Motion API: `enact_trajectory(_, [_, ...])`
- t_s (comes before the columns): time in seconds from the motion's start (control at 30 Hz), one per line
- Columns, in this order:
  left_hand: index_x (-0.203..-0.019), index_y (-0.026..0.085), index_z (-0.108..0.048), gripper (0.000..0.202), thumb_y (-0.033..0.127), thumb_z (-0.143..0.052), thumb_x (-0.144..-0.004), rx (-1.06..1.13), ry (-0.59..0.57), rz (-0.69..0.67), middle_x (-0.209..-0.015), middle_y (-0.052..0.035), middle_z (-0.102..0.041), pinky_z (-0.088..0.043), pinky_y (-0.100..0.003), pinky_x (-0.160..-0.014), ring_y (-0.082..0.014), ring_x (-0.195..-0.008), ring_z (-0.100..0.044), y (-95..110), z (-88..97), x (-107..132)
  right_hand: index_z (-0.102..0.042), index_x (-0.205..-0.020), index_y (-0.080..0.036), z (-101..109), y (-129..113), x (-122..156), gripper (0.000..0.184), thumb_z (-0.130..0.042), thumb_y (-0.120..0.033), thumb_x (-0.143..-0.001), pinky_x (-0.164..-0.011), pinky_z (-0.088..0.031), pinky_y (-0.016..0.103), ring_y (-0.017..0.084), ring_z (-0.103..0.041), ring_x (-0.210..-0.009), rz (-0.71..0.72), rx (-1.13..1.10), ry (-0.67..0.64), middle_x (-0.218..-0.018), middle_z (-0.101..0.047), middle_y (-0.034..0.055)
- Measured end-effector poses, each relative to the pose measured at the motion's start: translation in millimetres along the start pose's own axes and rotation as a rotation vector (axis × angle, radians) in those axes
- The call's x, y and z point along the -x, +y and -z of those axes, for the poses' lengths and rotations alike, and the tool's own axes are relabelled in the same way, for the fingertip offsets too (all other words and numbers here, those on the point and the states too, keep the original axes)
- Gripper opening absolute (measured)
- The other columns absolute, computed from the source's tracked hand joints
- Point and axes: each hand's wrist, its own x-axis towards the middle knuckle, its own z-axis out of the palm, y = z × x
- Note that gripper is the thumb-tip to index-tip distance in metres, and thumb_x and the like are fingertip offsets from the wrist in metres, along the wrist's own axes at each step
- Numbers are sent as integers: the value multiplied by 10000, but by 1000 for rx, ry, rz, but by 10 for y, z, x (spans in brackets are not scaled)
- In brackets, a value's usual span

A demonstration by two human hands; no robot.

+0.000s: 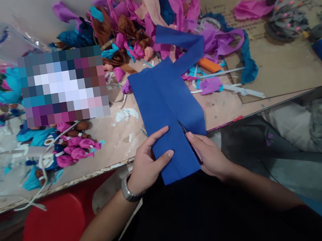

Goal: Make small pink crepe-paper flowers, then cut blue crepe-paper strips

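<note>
A sheet of blue crepe paper (165,95) lies partly on the table and hangs over its front edge toward my body. On its left side is my left hand (147,161), thumb and index finger on top, the other fingers hidden, gripping the sheet's edge. My right hand (210,151) is closed around scissors (182,127); only a dark pointed blade shows against the paper, and the handles are hidden. Beyond the sheet lies a folded blue strip (188,49), touching or overlapping its far edge.
A heap of pink, purple, teal and brown crepe paper (126,24) covers the table's back. An orange-handled tool (209,65) lies beside white strips. Cardboard (280,65) is at right, a plastic bottle (3,41) at left. A red stool (56,228) stands below the edge.
</note>
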Motion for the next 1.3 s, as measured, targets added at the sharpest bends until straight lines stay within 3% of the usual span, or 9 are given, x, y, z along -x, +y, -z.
enact_trajectory(0.37, [-1458,291,-650,626,293,-859,-868,14,-8,2,-1421,-89,-703,-638,-357,-1029,-219,-1194,-721,-35,-3,-1,-733,-848,-228,-50,-24,28,458,-804,-681,-828,-575,-516,311,166,-609,-579,9,-12,112,-639,-661,-11])
enact_trajectory(0.5, [-1456,291,-650,626,300,-860,-867,9,-2,0,-1407,-89,-710,-643,-362,-1015,-226,-1181,-728,-33,-5,-22,-721,-801,-228,-7,-7,47,467,-753,-687,-875,-554,-470,311,146,-545,-525,-13,23,70,-615,-632,-14])
enact_trajectory(0.63, [-1456,291,-649,623,308,-859,-870,-7,8,-2,-1400,-86,-714,-634,-367,-1036,-229,-1196,-724,-21,-10,-40,-757,-867,-233,28,5,57,440,-744,-672,-893,-581,-484,321,166,-598,-576,-23,18,15,-681,-685,8])
enact_trajectory(0.83, [-1466,284,-640,636,306,-860,-870,-14,1,-9,-1394,-91,-716,-629,-379,-1051,-232,-1205,-721,-22,-6,-41,-776,-897,-235,53,23,48,437,-713,-667,-922,-552,-449,314,152,-558,-531,-23,53,-12,-646,-666,-1])
enact_trajectory(1.03, [-1462,287,-644,622,291,-853,-877,0,-5,-13,-1397,-89,-714,-642,-367,-1028,-224,-1181,-731,-12,-6,-23,-774,-908,-219,-14,-1,59,452,-781,-668,-856,-700,-566,372,225,-711,-735,-12,-24,44,-790,-766,50])
enact_trajectory(1.3, [-1468,282,-640,621,289,-846,-882,-1,-14,-11,-1417,-101,-705,-632,-407,-1059,-243,-1216,-725,-32,-18,18,-770,-950,-236,-62,-42,21,501,-755,-723,-835,-829,-612,431,287,-768,-941,-8,51,103,-867,-799,71])
